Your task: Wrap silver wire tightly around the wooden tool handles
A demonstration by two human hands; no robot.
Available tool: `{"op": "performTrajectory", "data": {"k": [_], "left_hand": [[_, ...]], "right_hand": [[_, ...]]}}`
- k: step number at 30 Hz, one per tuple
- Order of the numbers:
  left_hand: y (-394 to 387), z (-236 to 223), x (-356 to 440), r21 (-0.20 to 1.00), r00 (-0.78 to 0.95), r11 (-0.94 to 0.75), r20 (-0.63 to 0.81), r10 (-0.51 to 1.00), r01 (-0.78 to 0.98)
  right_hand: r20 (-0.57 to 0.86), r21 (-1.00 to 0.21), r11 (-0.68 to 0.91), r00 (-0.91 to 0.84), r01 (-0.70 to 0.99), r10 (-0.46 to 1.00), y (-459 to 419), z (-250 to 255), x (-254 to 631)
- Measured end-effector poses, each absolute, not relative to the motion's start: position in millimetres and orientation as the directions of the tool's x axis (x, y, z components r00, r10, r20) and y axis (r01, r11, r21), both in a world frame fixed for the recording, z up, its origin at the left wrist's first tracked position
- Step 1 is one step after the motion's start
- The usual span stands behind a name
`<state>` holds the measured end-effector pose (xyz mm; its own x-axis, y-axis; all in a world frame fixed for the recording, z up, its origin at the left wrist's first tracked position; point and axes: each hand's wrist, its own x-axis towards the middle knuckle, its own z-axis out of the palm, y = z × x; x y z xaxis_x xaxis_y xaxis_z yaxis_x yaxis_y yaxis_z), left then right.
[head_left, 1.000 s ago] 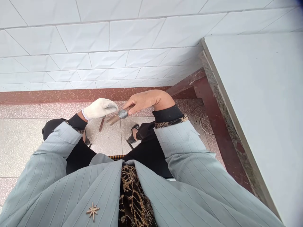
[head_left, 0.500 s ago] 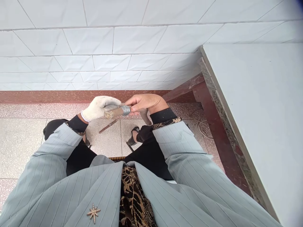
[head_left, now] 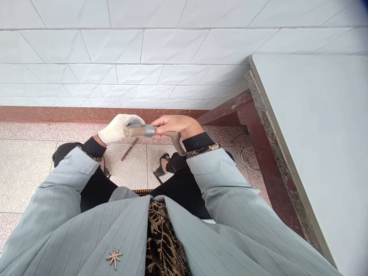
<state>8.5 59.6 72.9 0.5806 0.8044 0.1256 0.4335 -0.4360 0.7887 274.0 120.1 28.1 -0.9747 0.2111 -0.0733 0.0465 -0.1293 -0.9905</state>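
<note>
A bent wooden stick [head_left: 175,140] is held level between my hands, with a band of silver wire [head_left: 149,130] wound tightly round it. My left hand [head_left: 116,128], in a white knit glove, curls round the stick's cut left end. Bare, my right hand [head_left: 175,124] grips the stick just right of the wire, thumb on top. From under that hand the stick bends down towards my right sleeve. Palms and some fingertips are hidden. Below the left hand, a thin rusty-brown tool [head_left: 129,149] lies on the floor; its kind is unclear.
A white tiled wall [head_left: 115,46] with a red-brown skirting [head_left: 57,114] rises in front. At the right stands a white-topped table [head_left: 313,115] on a dark red frame [head_left: 258,142]. A loose pale cable [head_left: 244,155] lies on the speckled floor beneath it.
The stick has turned from slanting down-left to nearly level, showing its bent right part. My left hand has come from above its end to round it. The right hand keeps its grip.
</note>
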Motion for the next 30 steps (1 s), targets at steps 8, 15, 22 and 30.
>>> {"op": "performTrajectory", "data": {"k": [8, 15, 22, 30], "left_hand": [[70.9, 67.2, -3.5, 0.716, 0.64, -0.483, 0.066, 0.766, 0.505], [81.8, 59.8, -12.0, 0.788, 0.73, -0.417, -0.059, 0.681, 0.453], [82.3, 55.9, -11.0, 0.93, 0.638, -0.214, -0.028, 0.77, 0.299], [76.0, 42.8, -6.8, 0.803, 0.466, -0.44, 0.234, 0.853, 0.402]], "right_hand": [[-0.152, -0.966, -0.241, -0.962, 0.096, 0.229, 118.7, 13.2, 271.0], [-0.175, -0.948, -0.294, -0.971, 0.123, 0.16, 118.1, 7.4, 264.4], [0.132, -0.858, -0.465, -0.969, -0.218, 0.21, 106.5, -20.7, 245.9], [0.306, -0.753, -0.529, -0.919, -0.392, 0.246, 98.8, -32.1, 226.3]]}}
